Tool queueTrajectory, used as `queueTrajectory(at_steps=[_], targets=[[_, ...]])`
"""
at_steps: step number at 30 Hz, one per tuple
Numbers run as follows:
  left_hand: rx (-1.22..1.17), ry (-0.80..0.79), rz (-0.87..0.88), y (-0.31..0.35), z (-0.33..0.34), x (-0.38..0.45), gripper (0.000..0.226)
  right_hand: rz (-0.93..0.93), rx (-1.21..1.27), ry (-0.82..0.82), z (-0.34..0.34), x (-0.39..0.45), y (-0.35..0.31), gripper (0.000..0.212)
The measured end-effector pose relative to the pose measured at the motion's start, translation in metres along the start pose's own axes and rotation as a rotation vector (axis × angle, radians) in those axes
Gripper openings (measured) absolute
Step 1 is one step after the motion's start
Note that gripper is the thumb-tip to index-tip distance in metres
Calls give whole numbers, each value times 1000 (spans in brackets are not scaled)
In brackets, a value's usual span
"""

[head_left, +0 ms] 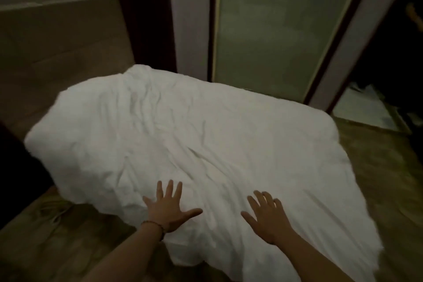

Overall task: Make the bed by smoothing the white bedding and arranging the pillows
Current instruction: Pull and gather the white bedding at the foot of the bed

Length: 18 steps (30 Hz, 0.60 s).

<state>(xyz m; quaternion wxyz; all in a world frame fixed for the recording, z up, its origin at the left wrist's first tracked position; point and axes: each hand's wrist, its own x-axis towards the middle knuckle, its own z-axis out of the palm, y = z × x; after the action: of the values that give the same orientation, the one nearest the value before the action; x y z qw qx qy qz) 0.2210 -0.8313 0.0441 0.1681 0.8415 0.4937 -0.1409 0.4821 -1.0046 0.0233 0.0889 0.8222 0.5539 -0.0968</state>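
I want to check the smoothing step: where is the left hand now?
In the head view, the left hand lies flat with spread fingers on the white duvet, near its front-left edge, beside the right hand.

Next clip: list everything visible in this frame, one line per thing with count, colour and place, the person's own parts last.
white bedding: one, white, wrinkled, spread across the bed in the middle of the view.
headboard: one, tan, behind the bedding at the left.
frosted panel: one, pale green-grey, upright behind the bed.
floor: tan-brown, to the right of and below the bed.
cord: one, pale, on the floor at lower left.
bracelet: one, dark beaded, on the left wrist.
left hand: one, fingers spread flat on the bedding near its front edge.
right hand: one, fingers spread over the bedding, right of the left hand.
No separate pillow can be made out.
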Motion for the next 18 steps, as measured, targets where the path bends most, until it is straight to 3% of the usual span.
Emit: queueTrajectory(at_steps=[5,9,13,18], targets=[[-117,58,-205,-157,-33,24,132,-125,-12,-38,-22,93,-133,74],[-163,1,-331,-237,-50,43,131,-186,-29,-100,-55,140,-215,89],[-228,-22,-363,-295,-72,85,131,-218,12,-115,-78,205,-274,125],[-264,10,-342,-375,-108,175,139,-114,1,-90,-98,321,-328,137]])
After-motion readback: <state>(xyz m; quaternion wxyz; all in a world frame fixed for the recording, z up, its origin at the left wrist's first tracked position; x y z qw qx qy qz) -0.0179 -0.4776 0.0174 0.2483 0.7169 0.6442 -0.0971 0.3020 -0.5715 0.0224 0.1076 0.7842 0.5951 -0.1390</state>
